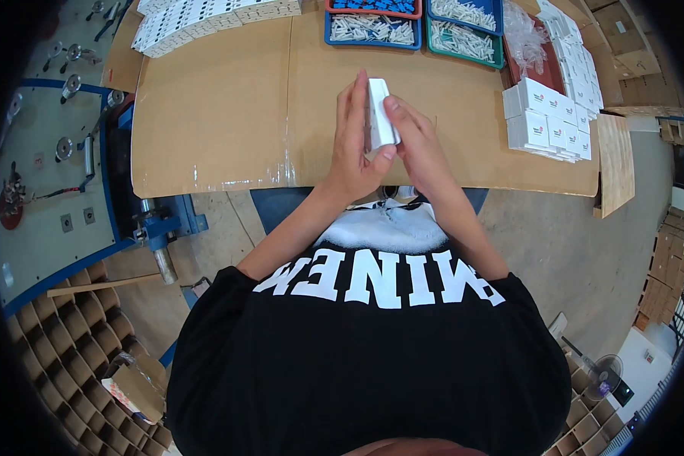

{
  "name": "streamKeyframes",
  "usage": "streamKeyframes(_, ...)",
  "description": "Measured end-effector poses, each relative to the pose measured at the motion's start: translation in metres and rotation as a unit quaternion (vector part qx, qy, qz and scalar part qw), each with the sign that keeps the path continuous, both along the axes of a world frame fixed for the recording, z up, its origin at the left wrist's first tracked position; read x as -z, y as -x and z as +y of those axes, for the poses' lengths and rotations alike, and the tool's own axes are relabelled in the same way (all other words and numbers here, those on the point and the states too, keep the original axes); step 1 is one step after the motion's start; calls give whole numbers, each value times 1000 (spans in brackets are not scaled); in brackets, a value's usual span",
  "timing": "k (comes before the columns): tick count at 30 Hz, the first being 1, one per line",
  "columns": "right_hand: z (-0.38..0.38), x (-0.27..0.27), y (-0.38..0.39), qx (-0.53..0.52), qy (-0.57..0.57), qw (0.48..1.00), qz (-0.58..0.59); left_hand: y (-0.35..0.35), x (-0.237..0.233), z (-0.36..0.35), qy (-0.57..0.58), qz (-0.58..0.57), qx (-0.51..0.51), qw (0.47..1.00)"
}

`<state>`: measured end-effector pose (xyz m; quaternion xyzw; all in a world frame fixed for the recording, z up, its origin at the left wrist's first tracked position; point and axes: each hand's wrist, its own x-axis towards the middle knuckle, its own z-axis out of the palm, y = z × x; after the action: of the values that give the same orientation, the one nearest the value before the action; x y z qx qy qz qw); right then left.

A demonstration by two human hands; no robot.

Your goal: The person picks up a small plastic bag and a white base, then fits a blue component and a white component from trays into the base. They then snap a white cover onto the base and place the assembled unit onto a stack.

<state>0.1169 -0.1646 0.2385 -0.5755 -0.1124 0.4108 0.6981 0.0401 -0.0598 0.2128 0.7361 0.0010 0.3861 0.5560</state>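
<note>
Both my hands hold one small white box [381,114] upright over the cardboard-covered table [228,114]. My left hand [351,144] presses flat against the box's left face, thumb under its lower corner. My right hand [418,140] grips it from the right, fingers over the top edge. Part of the box is hidden between my palms.
A stack of closed white boxes [551,121] stands at the table's right. Blue and green trays [372,30] of small white parts sit at the far edge, flat white cartons [197,19] at the far left. A blue machine [61,152] stands left; cardboard honeycomb dividers [68,342] lie on the floor.
</note>
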Motion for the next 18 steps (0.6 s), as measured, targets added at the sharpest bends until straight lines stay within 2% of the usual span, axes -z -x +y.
streamKeyframes(4, 12, 5, 18, 28, -26, 999, -27, 0, 5, 3, 16, 74, -27, 997)
streamKeyframes(6, 15, 5, 22, 75, -41, 996, -14, 0, 7, 3, -11, 66, -37, 997)
streamKeyframes(7, 16, 4, 24, 75, -41, 996, -14, -1, 9, 3, -12, 66, -37, 997)
streamKeyframes(9, 16, 0, 28, 62, -11, 992, -108, -3, 13, 3, -22, 9, -59, 998)
streamKeyframes(12, 11, -3, 31, 33, -19, 989, -140, -2, 12, 3, -35, -14, -66, 997)
streamKeyframes(15, 6, 0, 30, 6, -3, 992, -124, 1, 6, 2, -20, -15, -60, 998)
streamKeyframes(18, 12, 2, 33, 40, -38, 983, -175, 0, 9, 7, -61, -18, -61, 996)
